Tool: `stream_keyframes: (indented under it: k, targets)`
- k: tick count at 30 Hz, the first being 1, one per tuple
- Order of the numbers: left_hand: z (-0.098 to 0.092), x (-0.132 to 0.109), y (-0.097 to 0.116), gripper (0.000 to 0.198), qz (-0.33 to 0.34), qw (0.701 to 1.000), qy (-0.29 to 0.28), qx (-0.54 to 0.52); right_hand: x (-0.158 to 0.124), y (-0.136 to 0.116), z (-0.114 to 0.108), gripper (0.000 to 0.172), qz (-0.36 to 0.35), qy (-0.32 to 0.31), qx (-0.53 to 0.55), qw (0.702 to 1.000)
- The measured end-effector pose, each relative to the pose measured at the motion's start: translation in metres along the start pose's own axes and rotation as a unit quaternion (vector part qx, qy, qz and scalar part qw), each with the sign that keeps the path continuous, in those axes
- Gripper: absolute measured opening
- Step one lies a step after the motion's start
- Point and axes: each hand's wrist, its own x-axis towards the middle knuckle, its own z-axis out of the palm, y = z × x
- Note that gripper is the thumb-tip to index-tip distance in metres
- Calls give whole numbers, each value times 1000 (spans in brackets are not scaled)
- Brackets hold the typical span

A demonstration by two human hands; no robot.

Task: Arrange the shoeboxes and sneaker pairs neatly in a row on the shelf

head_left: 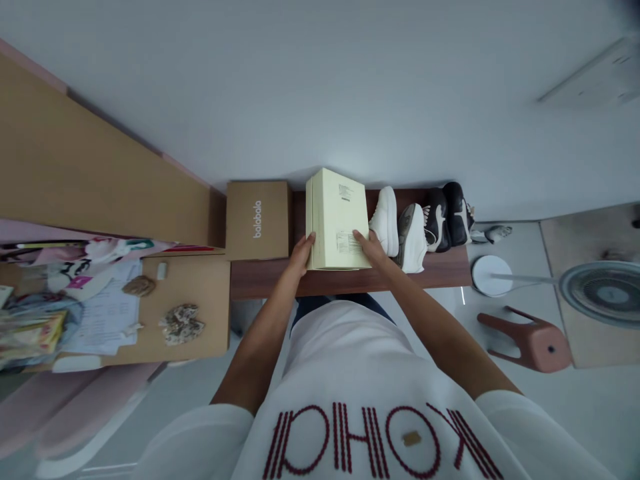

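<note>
**A:** What do the hands have hold of?

**B:** A pale yellow box. It is a flat-sided rectangular carton with a matt surface and printed labels on its top face. The left hand is wrapped round the near left corner, fingers curled against the side. The right hand is closed on the near right edge, its thumb lying across the top by the lower label.

**A:** And where does it sit?

**B:** Over the counter, a long, dark brown top with a wood grain and a slight sheen. I cannot tell whether the carton's base rests on it or is held just clear.

**A:** What flanks it?

**B:** To the left is a brown cardboard box, square-cornered and dull, with white lettering on the lid. A narrow strip of bare counter shows between the two. To the right are white sneakers, smooth and rounded, the closer one just beside the right hand. Past them are black sneakers with white trim, their toes towards the wall.

**A:** Anything off the counter?

**B:** On the glossy pale floor stands a terracotta stool with a rounded seat and splayed legs. Near it is a fan — a round wire grille with a thin pole running to a flat white disc. Far left is a light wooden desk, strewn with papers and a couple of crumpled, mottled lumps.
</note>
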Motion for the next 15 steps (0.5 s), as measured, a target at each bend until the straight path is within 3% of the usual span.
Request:
stream_keyframes:
  k: [5,10,15]
  targets:
    - [-4,-16,24,63,-74,994,-79,-32,2,3,18,80,-14,-21,-3,1000]
    - [-2,-25,37,66,-44,997,-65,-27,6,0,34,99,10,3,-80,997]
    - [5,-31,40,70,1,999,-41,18,3,-6,47,103,21,-59,-83,995]
